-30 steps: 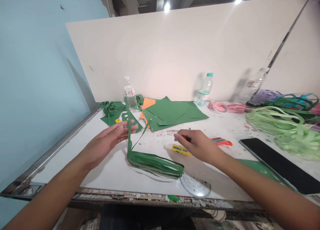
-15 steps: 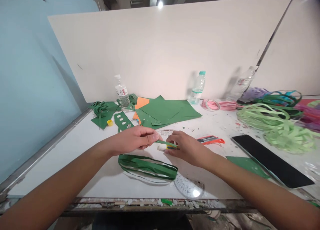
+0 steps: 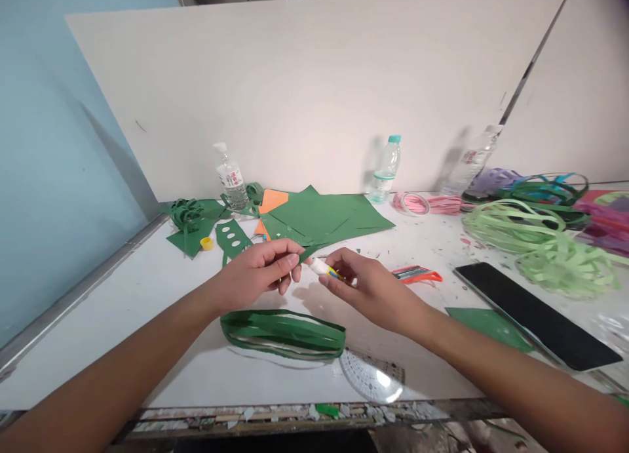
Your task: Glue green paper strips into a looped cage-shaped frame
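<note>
My left hand (image 3: 268,266) pinches a narrow green paper strip (image 3: 308,252) between thumb and fingers. Close to its right, my right hand (image 3: 356,279) is closed around a glue stick (image 3: 324,268) with a yellow label, its white end pointing at the strip. Nearer me on the white table lies a looped bundle of dark green strips (image 3: 285,335), touched by neither hand. A clear protractor (image 3: 373,375) rests at the bundle's right end. The small yellow cap (image 3: 207,244) sits to the left, beyond my left hand.
Green sheets (image 3: 329,218) and a bottle (image 3: 230,181) stand or lie at the back. A red cutter (image 3: 417,275), a black phone (image 3: 535,315) and light green strips (image 3: 515,227) are on the right. A second bottle (image 3: 384,171) stands near the white board.
My right hand has picked up the glue stick from between the hands and tilted it toward the strip. The strip's free end now points up and right. The view has shifted slightly.
</note>
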Available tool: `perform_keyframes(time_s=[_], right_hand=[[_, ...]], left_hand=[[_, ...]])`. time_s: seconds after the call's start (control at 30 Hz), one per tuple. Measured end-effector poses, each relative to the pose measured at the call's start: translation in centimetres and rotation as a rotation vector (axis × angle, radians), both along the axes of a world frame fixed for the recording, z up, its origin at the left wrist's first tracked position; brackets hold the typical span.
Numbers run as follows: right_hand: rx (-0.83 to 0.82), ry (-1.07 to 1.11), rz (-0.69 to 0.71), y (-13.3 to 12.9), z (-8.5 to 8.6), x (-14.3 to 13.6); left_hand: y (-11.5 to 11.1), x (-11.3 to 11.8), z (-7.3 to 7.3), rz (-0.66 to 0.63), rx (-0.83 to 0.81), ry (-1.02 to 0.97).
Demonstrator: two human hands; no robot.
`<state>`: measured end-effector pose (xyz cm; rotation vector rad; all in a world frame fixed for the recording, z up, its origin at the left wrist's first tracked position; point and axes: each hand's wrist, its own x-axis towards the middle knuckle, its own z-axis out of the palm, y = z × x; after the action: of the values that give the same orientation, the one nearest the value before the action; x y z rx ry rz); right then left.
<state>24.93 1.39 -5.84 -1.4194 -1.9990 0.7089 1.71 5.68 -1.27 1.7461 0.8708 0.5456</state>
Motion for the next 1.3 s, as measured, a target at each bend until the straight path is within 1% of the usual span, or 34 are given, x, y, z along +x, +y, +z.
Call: perform_keyframes(time_s=[0.13, 0.23, 0.33, 0.47, 0.6, 0.67, 0.73, 0.8, 0.87, 1.0, 1.1, 1.2, 1.3], right_hand=[[-0.031, 0.11, -0.024, 0.0, -0.1, 0.0], [-0.023, 0.117, -0.037, -0.1, 0.0, 0.1], [-0.012, 0.131, -0.001, -0.3, 0.0, -0.1], [-0.021, 0.201, 0.07, -0.5, -0.3, -0.4], [-0.056, 0.387, 0.161, -0.6, -0.6, -0.6], [-0.096, 0.461, 0.223, -0.7, -0.5, -0.7], [-0.145, 0.488, 0.272, -0.8, -0.1, -0.7], [-0.191, 0.5, 0.295, -0.8, 0.2, -0.8], [-0.244, 0.557, 0.307, -0.9, 0.3, -0.8], [-0.414, 0.78, 0.322, -0.9, -0.2, -0.9], [-0.522, 0.882, 0.296, -0.9, -0.3, -1.0], [-0.567, 0.935, 0.295, -1.0, -0.1, -1.1], [-0.591, 0.947, 0.311, -1.0, 0.0, -1.1]], left_hand=[[0.0, -0.3, -0.3, 0.047, 0.01, 0.0], [0.0, -0.8, -0.4, 0.105, 0.032, 0.017], [0.1, -1.2, -0.6, 0.145, 0.058, 0.032], [0.2, -1.5, -0.5, 0.133, 0.076, 0.005], [0.1, -1.6, -0.4, 0.074, 0.095, -0.051], [0.1, -1.5, -0.4, 0.052, 0.069, -0.105], [0.0, -1.5, -0.4, 0.039, 0.015, -0.149], [-0.1, -1.5, -0.3, 0.021, -0.03, -0.167], [-0.3, -1.5, -0.2, -0.001, -0.043, -0.156], [-0.6, -1.6, 0.0, -0.007, 0.009, -0.098], [-0.6, -1.7, 0.0, 0.007, 0.078, -0.04], [-0.5, -1.7, 0.0, 0.008, 0.121, -0.028], [-0.5, -1.6, -0.3, -0.057, 0.112, -0.084]])
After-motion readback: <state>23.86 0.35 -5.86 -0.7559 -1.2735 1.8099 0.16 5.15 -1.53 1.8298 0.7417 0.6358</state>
